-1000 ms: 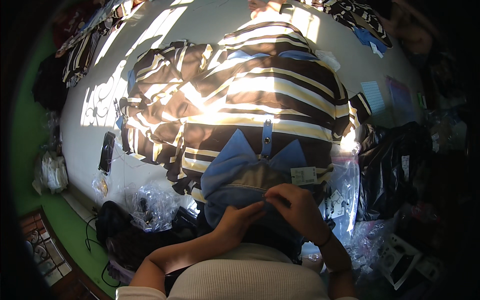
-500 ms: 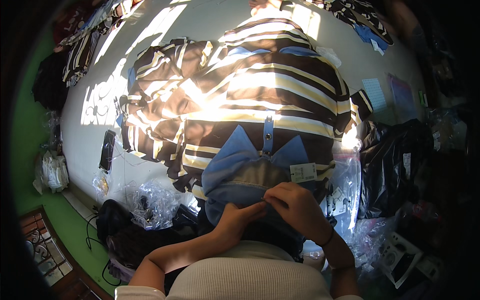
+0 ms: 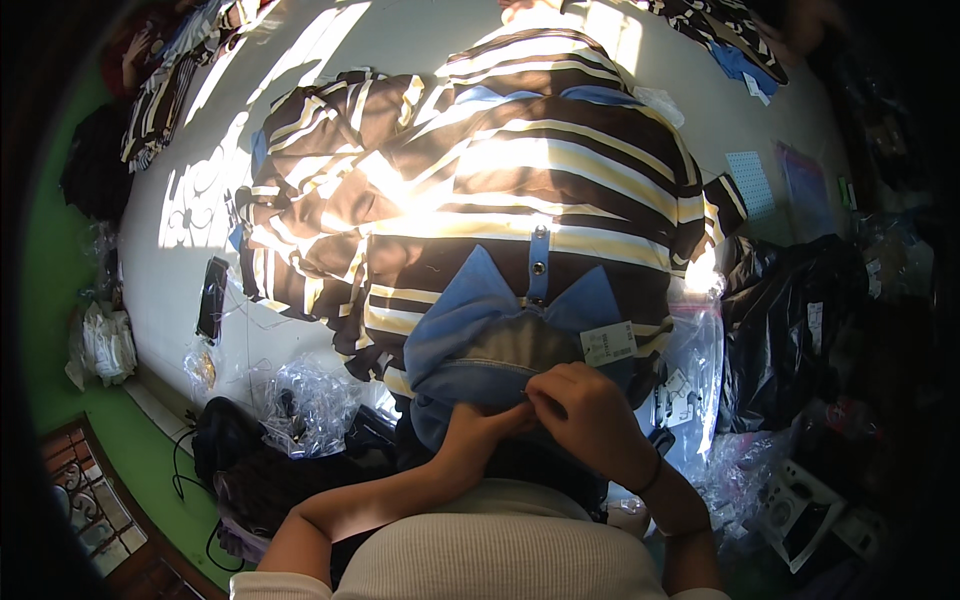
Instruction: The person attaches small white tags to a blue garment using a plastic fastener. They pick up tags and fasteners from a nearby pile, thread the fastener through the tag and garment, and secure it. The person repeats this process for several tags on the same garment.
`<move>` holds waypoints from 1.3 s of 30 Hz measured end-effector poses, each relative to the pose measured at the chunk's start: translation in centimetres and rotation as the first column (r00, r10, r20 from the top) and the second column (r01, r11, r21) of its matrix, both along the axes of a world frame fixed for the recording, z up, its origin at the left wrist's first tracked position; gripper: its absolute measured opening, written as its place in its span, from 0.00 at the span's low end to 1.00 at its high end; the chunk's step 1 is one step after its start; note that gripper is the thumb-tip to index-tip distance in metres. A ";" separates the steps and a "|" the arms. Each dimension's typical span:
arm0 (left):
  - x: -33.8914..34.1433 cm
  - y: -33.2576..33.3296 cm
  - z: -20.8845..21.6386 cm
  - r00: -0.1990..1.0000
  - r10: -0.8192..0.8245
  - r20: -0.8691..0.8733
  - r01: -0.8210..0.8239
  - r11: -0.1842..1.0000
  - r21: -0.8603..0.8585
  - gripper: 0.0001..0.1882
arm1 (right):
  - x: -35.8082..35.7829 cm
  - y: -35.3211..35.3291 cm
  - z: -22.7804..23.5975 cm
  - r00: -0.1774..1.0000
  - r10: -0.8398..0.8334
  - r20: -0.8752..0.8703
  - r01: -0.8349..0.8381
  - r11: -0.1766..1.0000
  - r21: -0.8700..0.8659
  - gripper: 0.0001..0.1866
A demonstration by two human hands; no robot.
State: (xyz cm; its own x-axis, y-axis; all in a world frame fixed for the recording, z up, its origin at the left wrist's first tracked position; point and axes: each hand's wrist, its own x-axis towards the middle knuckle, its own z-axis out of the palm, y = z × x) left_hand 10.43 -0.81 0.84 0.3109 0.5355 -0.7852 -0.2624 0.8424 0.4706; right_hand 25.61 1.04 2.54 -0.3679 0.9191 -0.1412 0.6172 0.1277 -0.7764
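A striped garment (image 3: 580,200) in brown, white and yellow lies spread on the floor before me. Its blue collar (image 3: 470,310) faces me, with two pointed tips and a snap-button tab (image 3: 539,265) between them. My left hand (image 3: 478,432) is closed on the blue fabric near my lap, fingers partly hidden by cloth. Close beside its thumb, my right hand (image 3: 585,410) pinches at the same edge; a tiny thin thing shows at its fingertips, too small to name. A white paper tag (image 3: 608,344) hangs on the collar just above my right hand.
Crumpled clear plastic (image 3: 310,405) and a dark phone (image 3: 212,298) lie to the left. On the right are a black plastic bag (image 3: 780,340), clear bags (image 3: 692,370) and a white device (image 3: 800,512). Another person's hand (image 3: 135,55) shows at the far left.
My right hand has shifted very slightly left, still pinching by the left thumb. The paper tag has tilted a little. At the far left, another person's hand has come into sight.
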 end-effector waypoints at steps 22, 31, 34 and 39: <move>-4.5 2.4 2.4 0.878 -0.409 -0.249 0.475 0.808 0.349 0.06 | -0.3 -0.8 -1.4 0.891 -0.352 -0.286 0.258 0.912 -0.318 0.04; -2.3 3.3 0.5 0.800 -0.287 -0.527 0.557 0.683 0.473 0.11 | -0.1 -0.9 -1.9 0.876 -0.361 -0.319 0.246 0.905 -0.348 0.05; -2.4 3.1 -0.1 0.846 -0.250 -0.470 0.483 0.734 0.478 0.11 | -0.4 -0.8 -2.2 0.862 -0.373 -0.344 0.248 0.901 -0.355 0.05; -2.6 2.6 -1.5 0.940 -0.228 -0.253 0.323 0.835 0.446 0.11 | -0.4 -1.0 -2.5 0.861 -0.381 -0.336 0.257 0.897 -0.359 0.05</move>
